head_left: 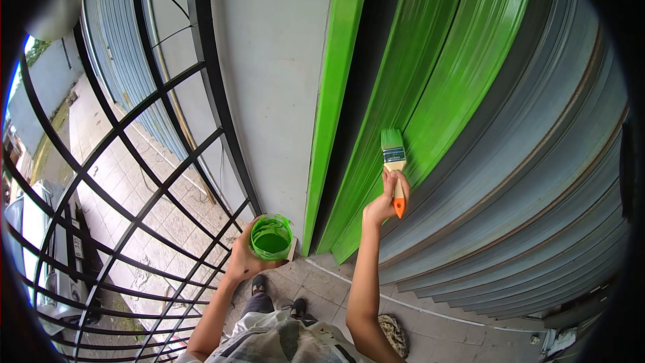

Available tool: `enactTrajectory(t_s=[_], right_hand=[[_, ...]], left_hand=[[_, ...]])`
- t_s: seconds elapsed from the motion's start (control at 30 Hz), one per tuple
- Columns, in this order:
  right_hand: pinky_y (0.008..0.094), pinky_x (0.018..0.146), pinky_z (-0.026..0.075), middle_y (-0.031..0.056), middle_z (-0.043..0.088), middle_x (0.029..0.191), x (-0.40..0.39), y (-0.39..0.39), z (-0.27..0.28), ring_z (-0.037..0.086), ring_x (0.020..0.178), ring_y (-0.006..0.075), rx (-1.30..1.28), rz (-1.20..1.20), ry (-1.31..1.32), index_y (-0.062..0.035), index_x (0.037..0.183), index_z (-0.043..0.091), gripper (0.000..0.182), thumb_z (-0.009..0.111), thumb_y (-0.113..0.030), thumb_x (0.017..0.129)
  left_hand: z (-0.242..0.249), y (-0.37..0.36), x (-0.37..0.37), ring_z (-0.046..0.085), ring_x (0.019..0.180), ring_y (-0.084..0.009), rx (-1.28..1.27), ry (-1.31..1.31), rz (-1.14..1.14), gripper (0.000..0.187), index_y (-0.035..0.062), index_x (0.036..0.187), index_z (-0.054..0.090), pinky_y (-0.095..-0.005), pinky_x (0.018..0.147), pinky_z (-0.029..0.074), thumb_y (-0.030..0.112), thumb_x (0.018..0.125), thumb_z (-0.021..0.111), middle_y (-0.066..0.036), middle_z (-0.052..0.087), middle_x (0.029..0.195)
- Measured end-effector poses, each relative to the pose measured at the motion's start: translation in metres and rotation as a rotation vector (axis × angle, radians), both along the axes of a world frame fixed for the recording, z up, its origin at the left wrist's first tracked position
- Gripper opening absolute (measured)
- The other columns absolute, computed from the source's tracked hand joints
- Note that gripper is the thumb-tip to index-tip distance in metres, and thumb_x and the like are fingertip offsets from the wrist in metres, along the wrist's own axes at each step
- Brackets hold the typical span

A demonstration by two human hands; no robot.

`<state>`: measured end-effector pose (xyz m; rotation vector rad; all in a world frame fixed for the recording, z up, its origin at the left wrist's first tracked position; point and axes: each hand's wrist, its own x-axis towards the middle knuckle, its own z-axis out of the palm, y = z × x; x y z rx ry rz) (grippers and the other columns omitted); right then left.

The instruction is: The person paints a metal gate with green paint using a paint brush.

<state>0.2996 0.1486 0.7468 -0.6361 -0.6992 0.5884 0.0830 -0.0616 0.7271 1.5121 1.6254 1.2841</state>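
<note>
My right hand (385,196) is closed around the pale wooden handle of a paintbrush (394,154), whose orange end sticks out below the fingers. Green paint coats the bristles, which rest on or very close to a green-painted panel of the folding metal shutter (447,101). Lower and to the left, my left hand (243,259) grips a small open tub of green paint (272,238). Wet paint streaks its inner wall and rim. Dark smudges show on the left hand's fingers.
Bare grey shutter panels (510,188) curve away to the right. A green upright frame (336,94) borders a white wall (272,81). Black metal grillework (121,128) stands at left, with a parked vehicle (64,255) beyond it. A patterned bundle (393,335) lies on the tiled floor (329,289).
</note>
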Motion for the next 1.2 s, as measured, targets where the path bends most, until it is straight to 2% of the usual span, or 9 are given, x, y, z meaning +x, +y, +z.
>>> enactTrajectory(t_s=[0.23, 0.33, 0.4, 0.43, 0.53, 0.7, 0.83, 0.97, 1.2], right_hand=[[0.0356, 0.081, 0.058, 0.0163, 0.065, 0.099, 0.005, -0.013, -0.163, 0.067, 0.089, 0.0275, -0.253, 0.008, 0.064, 0.0056, 0.102, 0.060, 0.015, 0.060, -0.003, 0.090], [0.0352, 0.080, 0.058, 0.0164, 0.065, 0.100, 0.002, -0.023, -0.214, 0.067, 0.087, 0.0267, -0.469, -0.004, 0.142, 0.0062, 0.102, 0.061, 0.014, 0.059, -0.002, 0.090], [0.0328, 0.079, 0.058, 0.0162, 0.066, 0.099, 0.003, -0.028, -0.252, 0.067, 0.087, 0.0250, -0.520, -0.025, 0.167, 0.0052, 0.101, 0.062, 0.016, 0.063, -0.004, 0.089], [0.0317, 0.078, 0.058, 0.0161, 0.066, 0.098, 0.001, -0.029, -0.250, 0.066, 0.087, 0.0241, -0.540, -0.034, 0.178, 0.0047, 0.101, 0.062, 0.016, 0.064, -0.006, 0.088], [0.0330, 0.084, 0.057, 0.0168, 0.065, 0.101, 0.005, -0.016, -0.226, 0.067, 0.090, 0.0254, -0.448, 0.021, 0.131, 0.0051, 0.102, 0.061, 0.015, 0.059, -0.002, 0.090], [0.0329, 0.088, 0.055, 0.0162, 0.064, 0.100, 0.008, -0.008, -0.102, 0.066, 0.090, 0.0249, -0.248, 0.044, 0.162, 0.0035, 0.102, 0.059, 0.016, 0.061, -0.007, 0.090], [0.0344, 0.088, 0.054, 0.0161, 0.063, 0.098, 0.008, -0.018, -0.045, 0.066, 0.091, 0.0252, -0.054, 0.077, 0.111, 0.0032, 0.103, 0.058, 0.020, 0.064, -0.011, 0.090], [0.0355, 0.089, 0.053, 0.0172, 0.063, 0.100, 0.007, -0.005, -0.110, 0.065, 0.093, 0.0267, -0.171, 0.106, 0.104, 0.0039, 0.105, 0.057, 0.021, 0.063, -0.012, 0.091], [0.0347, 0.087, 0.054, 0.0149, 0.065, 0.101, 0.007, -0.025, -0.231, 0.066, 0.093, 0.0239, -0.467, 0.113, 0.126, 0.0038, 0.105, 0.060, 0.021, 0.062, -0.011, 0.091]], left_hand=[[0.004, -0.009, -0.005, 0.061, 0.110, -0.0225, -0.072, 0.028, 0.022, 0.096, -0.0054, 0.133, 0.043, -0.0348, 0.098, 0.046, 0.026, 0.054, 0.089, -0.016, 0.063, 0.117], [-0.005, -0.012, -0.012, 0.061, 0.109, -0.0233, -0.066, -0.004, 0.026, 0.099, -0.0060, 0.133, 0.043, -0.0349, 0.097, 0.046, 0.026, 0.052, 0.090, -0.016, 0.063, 0.117], [-0.003, -0.015, -0.013, 0.060, 0.109, -0.0197, -0.091, 0.025, 0.045, 0.094, -0.0046, 0.131, 0.045, -0.0336, 0.098, 0.045, 0.019, 0.052, 0.091, -0.013, 0.063, 0.117], [-0.001, -0.016, -0.014, 0.060, 0.108, -0.0179, -0.099, 0.039, 0.057, 0.092, -0.0039, 0.130, 0.046, -0.0330, 0.098, 0.045, 0.016, 0.052, 0.091, -0.012, 0.064, 0.116], [-0.006, -0.018, -0.019, 0.060, 0.108, -0.0179, -0.099, 0.036, 0.064, 0.091, -0.0033, 0.129, 0.047, -0.0328, 0.098, 0.045, 0.016, 0.052, 0.091, -0.011, 0.064, 0.116], [-0.005, -0.017, -0.016, 0.060, 0.108, -0.0188, -0.066, 0.030, 0.065, 0.091, -0.0029, 0.129, 0.047, -0.0334, 0.098, 0.045, 0.017, 0.052, 0.091, -0.012, 0.064, 0.115], [0.007, -0.016, -0.012, 0.060, 0.109, -0.0198, -0.091, 0.045, 0.075, 0.093, -0.0028, 0.130, 0.047, -0.0344, 0.099, 0.044, 0.020, 0.051, 0.091, -0.012, 0.063, 0.116], [0.005, -0.015, -0.011, 0.061, 0.110, -0.0248, -0.067, 0.035, 0.038, 0.098, -0.0052, 0.132, 0.044, -0.0353, 0.098, 0.045, 0.027, 0.052, 0.090, -0.016, 0.063, 0.117], [0.001, -0.022, -0.015, 0.061, 0.108, -0.0235, -0.141, 0.062, 0.057, 0.099, -0.0053, 0.132, 0.044, -0.0350, 0.097, 0.046, 0.026, 0.051, 0.091, -0.016, 0.063, 0.117]])
